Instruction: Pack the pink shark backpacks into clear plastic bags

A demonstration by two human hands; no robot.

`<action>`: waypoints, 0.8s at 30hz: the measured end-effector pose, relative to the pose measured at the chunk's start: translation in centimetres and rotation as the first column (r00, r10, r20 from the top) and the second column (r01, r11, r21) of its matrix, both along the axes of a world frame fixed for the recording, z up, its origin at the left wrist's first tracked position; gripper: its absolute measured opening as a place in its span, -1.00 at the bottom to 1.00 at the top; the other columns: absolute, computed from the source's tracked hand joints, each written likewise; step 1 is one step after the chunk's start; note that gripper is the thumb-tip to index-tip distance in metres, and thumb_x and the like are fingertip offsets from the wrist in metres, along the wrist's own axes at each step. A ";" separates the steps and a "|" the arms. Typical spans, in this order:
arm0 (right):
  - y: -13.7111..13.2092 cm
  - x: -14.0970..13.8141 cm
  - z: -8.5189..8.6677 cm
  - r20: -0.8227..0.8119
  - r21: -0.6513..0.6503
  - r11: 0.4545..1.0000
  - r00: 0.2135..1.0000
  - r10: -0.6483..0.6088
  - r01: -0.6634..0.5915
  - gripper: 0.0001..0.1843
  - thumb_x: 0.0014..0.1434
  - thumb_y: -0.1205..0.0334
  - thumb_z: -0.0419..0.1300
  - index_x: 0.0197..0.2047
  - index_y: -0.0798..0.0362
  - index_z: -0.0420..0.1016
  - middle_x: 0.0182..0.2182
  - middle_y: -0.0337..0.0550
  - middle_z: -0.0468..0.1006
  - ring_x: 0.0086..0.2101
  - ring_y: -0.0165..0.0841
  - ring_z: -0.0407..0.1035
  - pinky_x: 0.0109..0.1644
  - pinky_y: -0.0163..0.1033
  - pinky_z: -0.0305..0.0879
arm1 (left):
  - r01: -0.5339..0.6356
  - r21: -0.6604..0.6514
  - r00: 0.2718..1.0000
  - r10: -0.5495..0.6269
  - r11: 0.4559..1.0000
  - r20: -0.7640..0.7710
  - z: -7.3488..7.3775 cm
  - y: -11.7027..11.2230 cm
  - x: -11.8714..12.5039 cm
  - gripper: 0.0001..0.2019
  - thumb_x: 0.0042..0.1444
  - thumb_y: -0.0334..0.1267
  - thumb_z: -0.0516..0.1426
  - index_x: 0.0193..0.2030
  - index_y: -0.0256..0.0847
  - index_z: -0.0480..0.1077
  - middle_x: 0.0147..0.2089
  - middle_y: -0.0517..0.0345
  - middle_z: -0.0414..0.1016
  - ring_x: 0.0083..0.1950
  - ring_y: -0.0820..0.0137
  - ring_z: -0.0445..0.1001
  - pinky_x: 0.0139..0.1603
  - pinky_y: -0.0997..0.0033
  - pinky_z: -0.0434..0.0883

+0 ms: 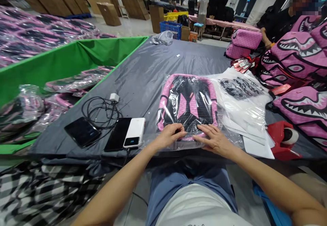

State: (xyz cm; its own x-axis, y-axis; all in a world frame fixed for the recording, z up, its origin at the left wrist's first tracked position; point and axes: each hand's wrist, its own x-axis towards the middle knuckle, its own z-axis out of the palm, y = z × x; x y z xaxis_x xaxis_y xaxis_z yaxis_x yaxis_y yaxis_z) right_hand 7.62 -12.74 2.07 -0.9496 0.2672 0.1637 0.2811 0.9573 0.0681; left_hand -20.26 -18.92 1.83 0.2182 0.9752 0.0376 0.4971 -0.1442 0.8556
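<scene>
A pink and black backpack lies flat inside a clear plastic bag on the grey-covered table, straps side up. At its near edge, my left hand is closed, with curled fingers and thumb pinching the plastic. My right hand rests on the bag's near right part, fingers apart and stretched out over the film. Just right of the bagged backpack lies a pile of printed white plastic bags. White sheets stick out below that pile.
On the left are a white power bank, a black phone, a dark device and coiled cables. A green-walled bin holds bagged backpacks. A red tape dispenser and pink backpacks stand right, near another person.
</scene>
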 end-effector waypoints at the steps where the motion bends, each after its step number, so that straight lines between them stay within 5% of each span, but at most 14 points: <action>1: 0.2 0.1 -0.5 0.005 0.005 1.000 1.000 -0.003 0.003 -0.26 0.23 0.24 0.33 0.43 -0.25 0.24 0.43 0.03 0.18 0.33 -0.04 0.17 0.32 0.15 0.18 | 0.015 0.064 0.999 -0.013 0.998 -0.035 0.1 -0.4 -0.2 -0.74 0.30 -0.06 0.08 -0.32 -0.17 0.36 -0.40 0.24 0.42 -0.34 0.39 0.36 -0.19 0.38 0.31; 6: 1.4 0.1 -1.2 -0.041 -0.007 1.000 0.999 0.026 -0.027 -0.18 0.18 0.32 0.32 0.45 -0.30 0.21 0.44 0.03 0.16 0.30 0.00 0.20 0.28 0.18 0.20 | 0.030 0.336 0.948 0.080 0.941 -0.309 -0.5 -3.8 -3.4 -0.76 0.32 -0.02 0.15 -0.04 -0.11 0.45 -0.21 0.17 0.54 -0.05 0.29 0.45 0.37 0.01 0.06; 13: 1.0 -0.1 -1.9 -0.127 -0.068 0.998 0.992 0.008 -0.017 -0.21 0.16 0.39 0.29 0.41 -0.23 0.28 0.42 0.09 0.17 0.33 0.02 0.16 0.32 0.25 0.15 | -0.287 0.226 0.892 0.346 0.931 -0.291 -2.8 -4.7 -6.5 -0.79 0.28 -0.06 0.18 -0.28 -0.10 0.52 -0.24 0.19 0.60 -0.09 0.29 0.47 0.30 0.08 0.13; 16: 0.8 -0.2 -0.8 -0.203 -0.253 0.967 0.979 -0.018 -0.035 -0.35 0.22 0.28 0.28 0.36 -0.19 0.36 0.40 0.06 0.23 0.33 0.00 0.19 0.35 0.26 0.14 | -0.325 0.144 0.893 0.354 0.935 -0.279 -3.1 -3.6 -6.1 -0.82 0.23 -0.09 0.21 -0.30 -0.10 0.55 -0.24 0.18 0.62 -0.12 0.27 0.49 0.19 0.12 0.23; 18: 0.8 0.5 0.4 -0.315 -0.447 0.894 0.940 -0.130 -0.026 -0.46 0.29 0.14 0.23 0.33 -0.17 0.39 0.37 0.01 0.30 0.31 -0.05 0.24 0.35 0.19 0.20 | -0.337 0.110 0.889 0.354 0.935 -0.291 -3.1 -3.2 -6.0 -0.83 0.20 -0.10 0.23 -0.32 -0.09 0.56 -0.26 0.17 0.62 -0.14 0.26 0.49 0.11 0.16 0.28; 21: 1.0 4.0 1.6 -0.495 -0.637 0.764 0.707 -0.505 0.101 -0.61 0.34 0.00 0.19 0.18 -0.12 0.51 0.21 -0.03 0.50 0.17 -0.13 0.41 0.24 0.05 0.34 | -0.365 0.161 0.855 0.398 0.917 -0.331 -3.0 -3.1 -6.1 -0.81 0.17 -0.05 0.24 -0.32 -0.08 0.58 -0.23 0.13 0.57 -0.05 0.21 0.45 0.09 0.15 0.30; 24: 1.5 10.6 1.7 -0.577 -0.692 0.627 0.246 -0.779 0.359 -0.64 0.22 -0.11 0.29 -0.12 0.00 0.61 -0.17 -0.06 0.65 -0.18 -0.21 0.53 -0.06 -0.07 0.47 | -0.386 0.208 0.857 0.433 0.899 -0.280 -2.9 -3.1 -6.3 -0.70 0.16 0.08 0.20 -0.36 -0.08 0.58 -0.08 0.06 0.53 0.05 0.17 0.42 0.13 0.12 0.33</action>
